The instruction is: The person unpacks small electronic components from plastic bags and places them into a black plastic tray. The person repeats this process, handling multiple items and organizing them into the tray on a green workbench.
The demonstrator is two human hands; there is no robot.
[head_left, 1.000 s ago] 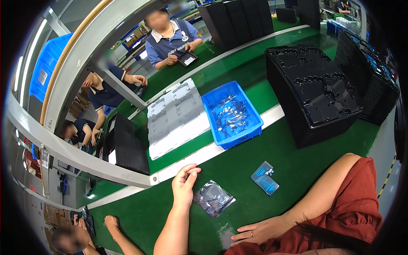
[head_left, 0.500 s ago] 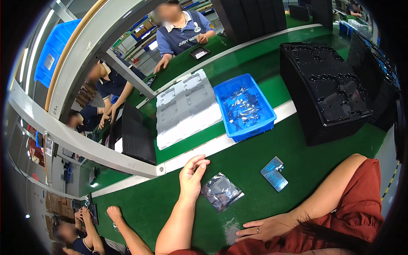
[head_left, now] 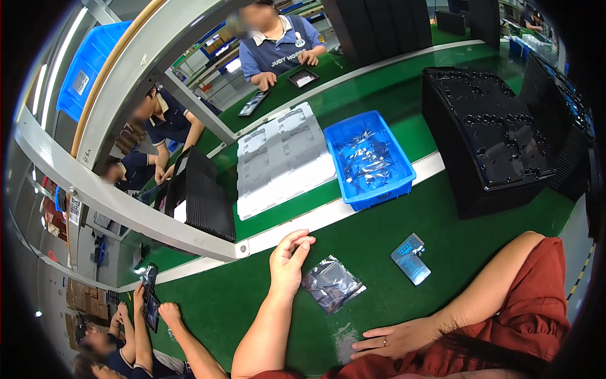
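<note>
While right hand [head_left: 396, 340] lies on green surface [head_left: 366, 246], grip spread flat, left hand [head_left: 290, 260], grip loosely half-curled, sits just left of silvery bag [head_left: 332, 285].

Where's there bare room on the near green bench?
Between the silvery bag and the blue L-shaped part, and between that part and the black tray stack. It's tight at the left hand, with the bag close beside it.

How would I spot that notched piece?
Find the central blue bin. On the green tabletop below its lower right corner lies a flat piece, dark and bluish; its L shape sets it apart from the squarish silvery pouch to its left.
</note>
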